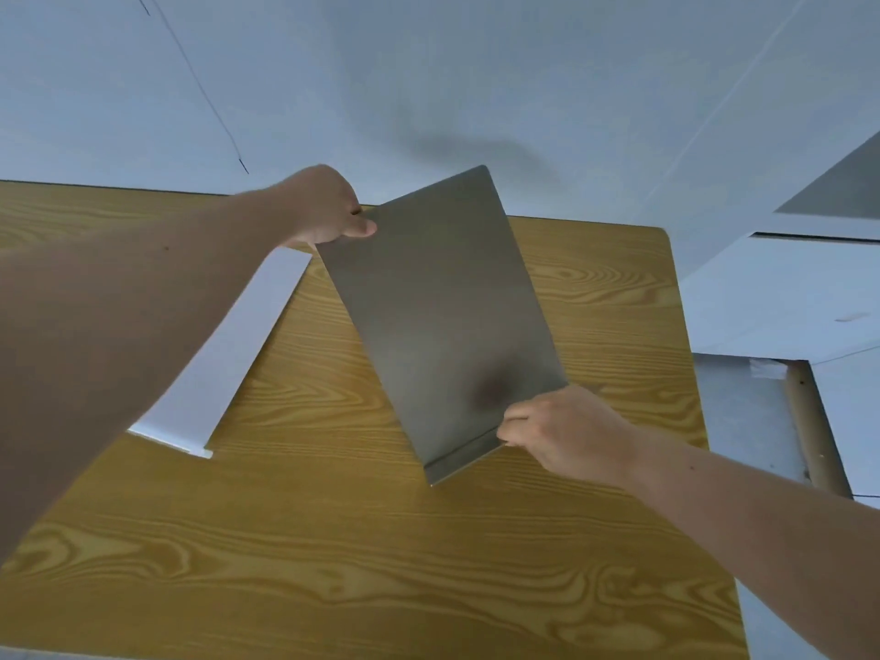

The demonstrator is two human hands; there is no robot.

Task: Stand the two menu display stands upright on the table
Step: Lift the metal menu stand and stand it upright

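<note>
A grey metal menu display stand [443, 312] is held tilted above the wooden table [333, 564], its folded base lip at the near end. My left hand [328, 209] pinches its far left corner. Its near right edge, close to the base, is gripped by my right hand [566, 433]. A second, white stand [224, 354] lies flat on the table to the left, partly hidden under my left forearm.
The table's far edge meets a pale wall [428, 88]. To the right, beyond the table's edge, lie pale boards [785, 302] and a grey floor with a cardboard tube [809, 431].
</note>
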